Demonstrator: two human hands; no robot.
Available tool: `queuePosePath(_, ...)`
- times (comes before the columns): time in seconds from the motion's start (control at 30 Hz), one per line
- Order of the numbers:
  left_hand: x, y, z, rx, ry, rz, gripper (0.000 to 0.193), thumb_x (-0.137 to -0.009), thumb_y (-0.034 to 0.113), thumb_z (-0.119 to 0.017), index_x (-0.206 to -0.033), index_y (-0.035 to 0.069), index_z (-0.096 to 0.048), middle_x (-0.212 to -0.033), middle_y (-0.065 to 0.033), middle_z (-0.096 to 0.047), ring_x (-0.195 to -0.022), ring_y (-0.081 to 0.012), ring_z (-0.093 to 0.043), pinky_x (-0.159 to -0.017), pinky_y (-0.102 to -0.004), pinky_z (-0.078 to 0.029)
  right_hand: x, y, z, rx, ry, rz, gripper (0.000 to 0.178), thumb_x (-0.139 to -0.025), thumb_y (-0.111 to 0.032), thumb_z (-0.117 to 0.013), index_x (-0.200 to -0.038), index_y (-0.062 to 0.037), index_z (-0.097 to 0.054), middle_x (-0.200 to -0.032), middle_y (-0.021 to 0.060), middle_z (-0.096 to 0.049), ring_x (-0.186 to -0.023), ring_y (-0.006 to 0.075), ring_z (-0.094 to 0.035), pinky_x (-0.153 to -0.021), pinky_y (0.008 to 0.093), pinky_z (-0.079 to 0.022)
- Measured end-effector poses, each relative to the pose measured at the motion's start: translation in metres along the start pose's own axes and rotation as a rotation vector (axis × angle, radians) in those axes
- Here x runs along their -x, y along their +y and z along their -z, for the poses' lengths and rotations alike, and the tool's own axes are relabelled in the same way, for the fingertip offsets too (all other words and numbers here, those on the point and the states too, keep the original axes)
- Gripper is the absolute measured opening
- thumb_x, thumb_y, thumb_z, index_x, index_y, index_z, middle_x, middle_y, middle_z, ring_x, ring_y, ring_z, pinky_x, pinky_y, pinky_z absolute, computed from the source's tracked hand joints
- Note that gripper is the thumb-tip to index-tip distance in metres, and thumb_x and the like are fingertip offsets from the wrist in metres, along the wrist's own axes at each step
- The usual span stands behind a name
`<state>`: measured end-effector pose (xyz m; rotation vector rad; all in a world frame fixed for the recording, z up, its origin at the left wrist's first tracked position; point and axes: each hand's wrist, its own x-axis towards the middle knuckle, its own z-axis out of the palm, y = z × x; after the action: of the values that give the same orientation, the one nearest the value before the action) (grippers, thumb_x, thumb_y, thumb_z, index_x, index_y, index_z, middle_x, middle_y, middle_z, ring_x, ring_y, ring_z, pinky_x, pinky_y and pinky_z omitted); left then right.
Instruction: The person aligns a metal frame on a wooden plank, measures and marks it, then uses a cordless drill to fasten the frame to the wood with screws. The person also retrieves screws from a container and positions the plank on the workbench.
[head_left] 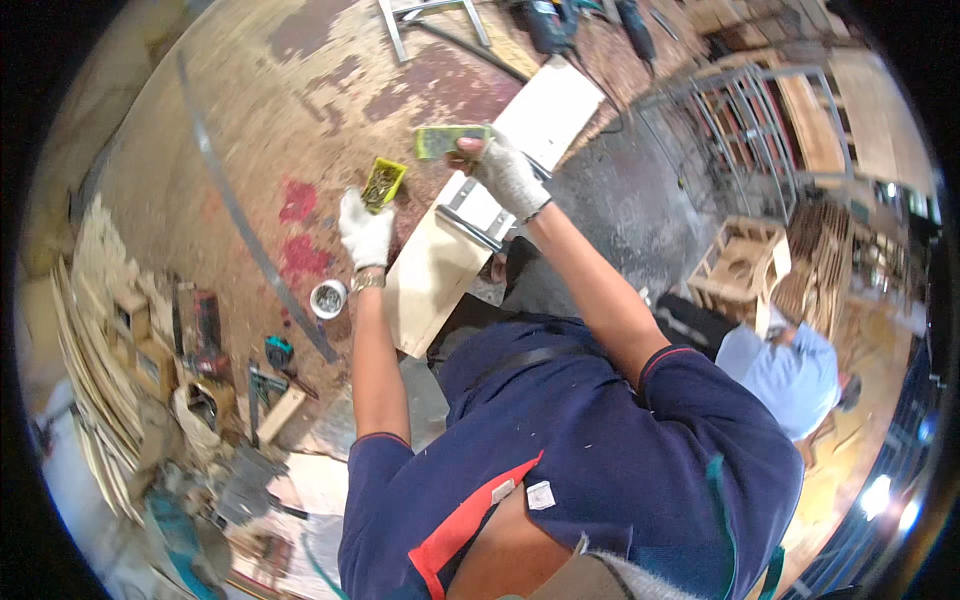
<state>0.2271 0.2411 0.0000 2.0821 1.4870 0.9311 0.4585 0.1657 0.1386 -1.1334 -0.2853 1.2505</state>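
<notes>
My left hand (368, 228), in a white knit glove, is closed on a small yellow open box (384, 184) full of brass-coloured screws, low over the worn tabletop. Ahead and to the right, my right hand (508, 178), gloved with bare fingertips, grips a flat yellow-rimmed clear lid (448, 142); its thumb and fingers press on the near end. Below my hands lies a pale wooden board (435, 275), in line with a white board (552, 108). Dark metal bars (470, 228) cross the boards where they meet.
Beside my left wrist stands a white tub (328, 298) of small metal parts. A teal tape measure (279, 350) and a red-black drill (207, 330) lie at left. Power tools (545, 25) sit at the far edge. A person in light blue (790, 380) works at right, near a metal rack (770, 130).
</notes>
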Motion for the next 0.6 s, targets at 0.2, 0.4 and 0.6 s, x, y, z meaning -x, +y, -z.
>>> queuePosePath(0.2, -0.028, 0.099, 0.065, 0.464, -0.468, 0.124, 0.050, -0.075, 0.007, -0.083, -0.116, -0.001, -0.056, -0.105, -0.0142, -0.069, -0.093, -0.0217, -0.069, -0.082, -0.0316, -0.056, 0.028, -0.024, 0.003, 0.077, 0.044, 0.259, 0.061, -0.084, -0.009, -0.075, -0.137, 0.0019, -0.047, -0.119, 0.0118, -0.061, -0.107, 0.0216, -0.062, -0.096, 0.0335, -0.051)
queuePosePath(0.4, -0.003, 0.179, 0.087, 0.717, -0.637, 0.003, 0.054, -0.078, 0.004, -0.083, -0.121, -0.001, -0.050, -0.112, -0.0129, -0.066, -0.101, -0.0184, -0.066, -0.090, -0.0303, -0.054, 0.088, -0.045, 0.017, 0.101, -0.087, 0.329, 0.083, -0.069, -0.009, -0.084, -0.142, -0.0004, -0.045, -0.126, 0.0088, -0.057, -0.117, 0.0194, -0.054, -0.100, 0.0316, -0.046)
queuePosePath(0.6, 0.048, 0.239, 0.097, 0.856, -0.667, 0.007, 0.063, -0.076, 0.004, -0.085, -0.126, -0.001, -0.048, -0.116, -0.0121, -0.064, -0.105, -0.0192, -0.064, -0.090, -0.0306, -0.054, 0.189, -0.063, 0.051, 0.301, -0.047, 0.455, 0.066, -0.072, 0.000, -0.083, -0.132, -0.0025, -0.055, -0.119, 0.0045, -0.062, -0.111, 0.0150, -0.058, -0.098, 0.0298, -0.047)
